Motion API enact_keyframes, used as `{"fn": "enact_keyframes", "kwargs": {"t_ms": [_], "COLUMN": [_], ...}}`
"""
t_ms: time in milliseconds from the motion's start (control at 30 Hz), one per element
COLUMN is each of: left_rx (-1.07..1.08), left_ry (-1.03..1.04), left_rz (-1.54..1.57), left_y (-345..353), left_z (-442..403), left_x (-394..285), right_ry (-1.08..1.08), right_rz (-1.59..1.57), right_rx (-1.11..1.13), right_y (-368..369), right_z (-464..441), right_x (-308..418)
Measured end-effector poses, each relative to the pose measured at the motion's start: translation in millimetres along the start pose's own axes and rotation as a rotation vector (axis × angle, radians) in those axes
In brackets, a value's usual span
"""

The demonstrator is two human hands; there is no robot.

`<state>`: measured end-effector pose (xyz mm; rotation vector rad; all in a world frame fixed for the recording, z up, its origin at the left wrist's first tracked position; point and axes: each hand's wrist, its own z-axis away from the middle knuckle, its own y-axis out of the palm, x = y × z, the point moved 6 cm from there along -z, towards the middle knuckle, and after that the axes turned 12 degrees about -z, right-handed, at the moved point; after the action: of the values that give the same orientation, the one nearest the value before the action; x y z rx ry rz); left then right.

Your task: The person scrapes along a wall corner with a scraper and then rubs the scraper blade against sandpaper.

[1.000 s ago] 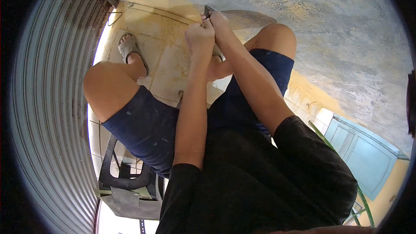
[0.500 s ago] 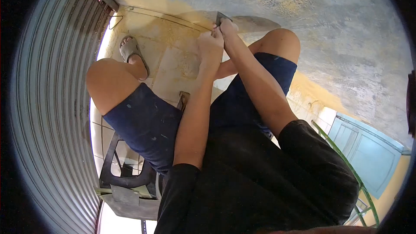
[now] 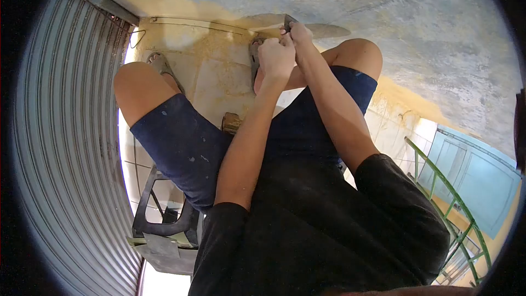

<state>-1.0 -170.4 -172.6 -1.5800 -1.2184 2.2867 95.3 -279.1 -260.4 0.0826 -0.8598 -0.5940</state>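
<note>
A small dark flat tool [image 3: 288,21] points up at the wall from between my hands. My right hand [image 3: 301,33] is closed around it, fingers close to its dark edge. Just left of and below it, my left hand [image 3: 276,57] makes a fist that touches or nearly touches the right hand. What sits inside the left fist is hidden. The grey and yellow wall [image 3: 394,38] is right beyond the tool, with a darker smooth patch [image 3: 326,30] beside my right hand.
Ribbed metal shutter [image 3: 71,131] at left; black plastic chair [image 3: 164,225] at lower left. A wooden piece [image 3: 232,123] lies on the tiled floor [image 3: 211,85] between my legs. My sandalled foot [image 3: 255,57] is beside the left hand. Green metal rails [image 3: 452,192] and a blue door [image 3: 471,181] are at right.
Both hands and the tool have shifted right and slightly down in view, still close together. The view has turned, showing more of the green rails, the wooden piece and the foot near my left hand.
</note>
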Motion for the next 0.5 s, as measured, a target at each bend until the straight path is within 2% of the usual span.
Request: {"fn": "enact_keyframes", "kwargs": {"t_ms": [67, 300, 367, 500], "left_rx": [0.079, 0.084, 0.183, 0.05], "left_ry": [-0.038, 0.012, -0.055, 0.016], "left_rz": [0.035, 0.012, 0.059, -0.039], "left_y": [5, 6, 8, 6], "left_z": [1, 6, 8, 10], "left_x": [6, -1, 6, -6], "right_ry": [0.006, -0.062, -0.086, -0.074], "right_rz": [0.043, 0.164, 0.172, 0.217], "right_rx": [-0.001, -0.015, -0.031, 0.001], "right_y": [3, 5, 4, 7], "right_z": [10, 16, 21, 22], "right_x": [3, 10, 11, 20]}}
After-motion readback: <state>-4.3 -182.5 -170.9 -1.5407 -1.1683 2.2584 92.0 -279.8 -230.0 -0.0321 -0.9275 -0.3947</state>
